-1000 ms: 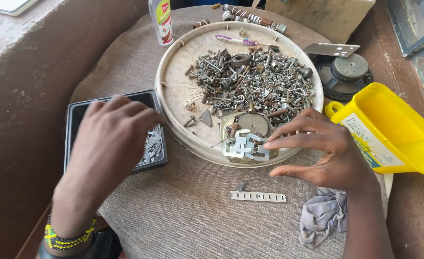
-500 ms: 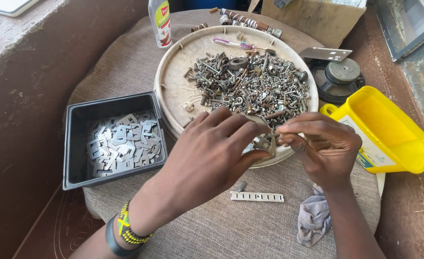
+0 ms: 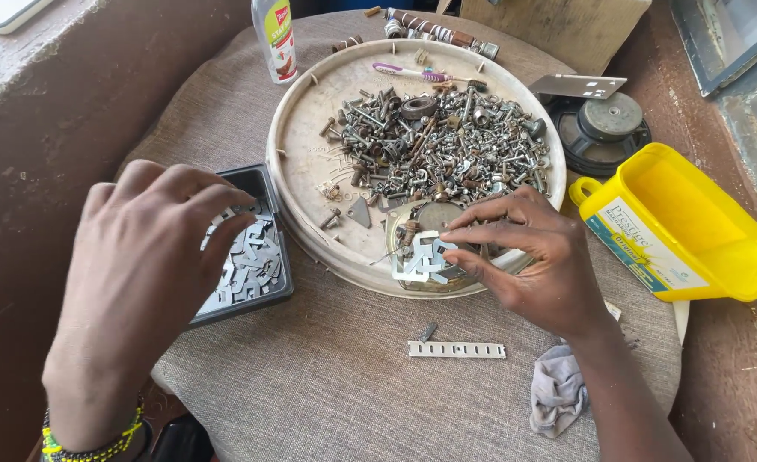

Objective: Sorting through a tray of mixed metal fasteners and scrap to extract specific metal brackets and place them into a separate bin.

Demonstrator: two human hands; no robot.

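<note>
Head view, looking down on one round stool top (image 3: 335, 376) covered in grey-brown woven cloth. On it, one large round cream tray (image 3: 310, 137), holding one heap of mixed screws, nuts and bolts (image 3: 447, 141), too many to count. At the tray's near edge sits one round metal disc (image 3: 436, 216) with a small cluster of flat silvery stamped plates (image 3: 417, 261) on it; count unclear, several overlap. One yellow plastic jug cut open on its side (image 3: 686, 227) lies right of the tray, just beside it. One dark speaker unit (image 3: 605, 128) sits behind the jug, with one flat metal bracket (image 3: 579, 85) on its far edge. One black square tray (image 3: 258, 184) sits left of the round tray, touching it, filled with many of the same flat plates (image 3: 250, 265).

Left hand (image 3: 143, 274) hovers over the black tray, fingers curled down and loosely spread, covering its left half; cannot tell if it holds anything. Right hand (image 3: 532, 261) rests at the round tray's near rim, index finger and thumb narrowed around the plate cluster, touching it.

Smaller: one grey rag (image 3: 558, 389) near the right wrist, one slotted metal strip (image 3: 457, 349) on the cloth, one small screw (image 3: 428, 330) just behind it, one bottle (image 3: 276, 38) at the far edge, one purple toothbrush (image 3: 412, 73) in the round tray.
</note>
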